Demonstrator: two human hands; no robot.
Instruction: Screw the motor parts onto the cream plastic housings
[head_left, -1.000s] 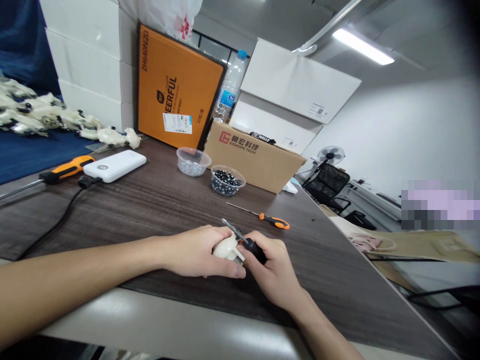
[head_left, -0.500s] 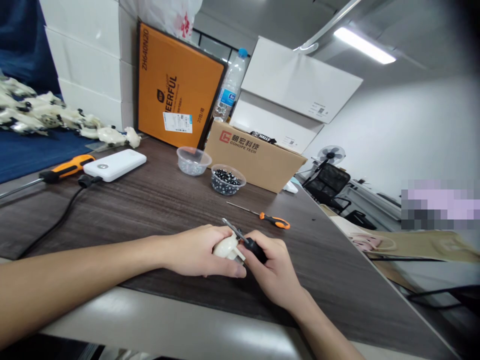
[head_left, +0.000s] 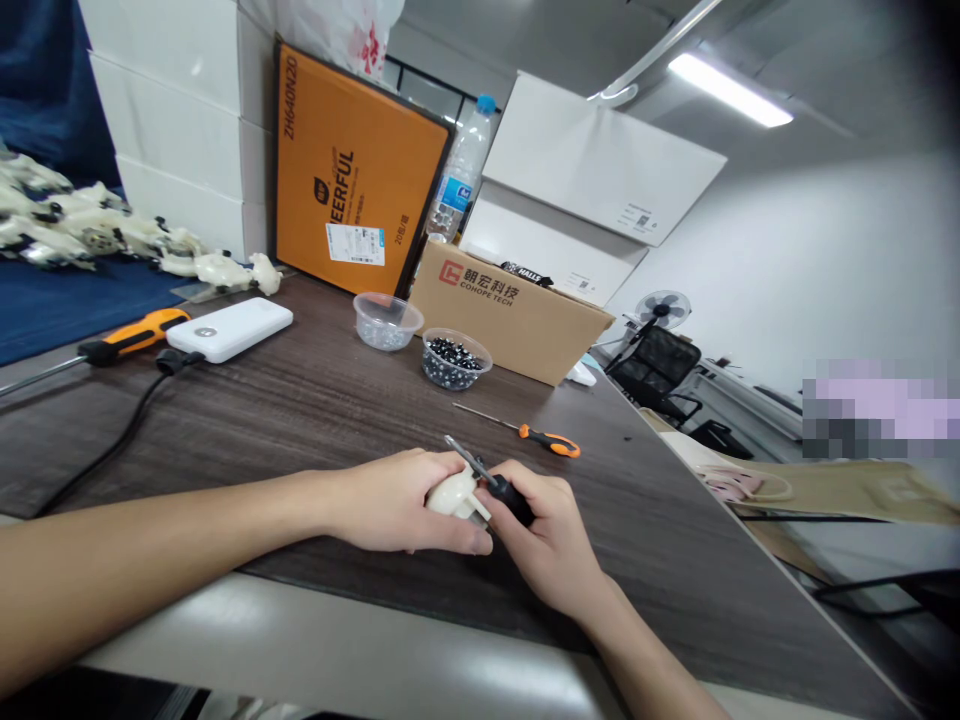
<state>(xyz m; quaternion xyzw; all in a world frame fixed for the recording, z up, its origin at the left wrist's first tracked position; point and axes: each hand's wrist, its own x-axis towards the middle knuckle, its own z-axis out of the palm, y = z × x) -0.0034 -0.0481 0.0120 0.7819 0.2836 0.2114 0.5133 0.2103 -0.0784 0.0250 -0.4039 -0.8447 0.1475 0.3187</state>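
Observation:
My left hand (head_left: 386,503) is shut around a cream-white plastic part (head_left: 453,497), which looks like a robot joint or shell piece and is partly hidden by my fingers. My right hand (head_left: 544,530) grips a black-handled screwdriver (head_left: 508,497). Its metal shaft points up and to the left, across the top of the white part. The two hands nearly meet around the part. The tip of the shaft stands clear of my fingers, and I cannot tell whether it touches a screw.
On the dark wood-grain table (head_left: 300,430) lie an orange-handled screwdriver (head_left: 551,443), a larger orange-black screwdriver (head_left: 135,335), a white power bank (head_left: 229,330) with a black cable (head_left: 112,450), and clear bowls of screws (head_left: 453,360). A cardboard box (head_left: 502,315) and white robot parts (head_left: 90,225) stand behind.

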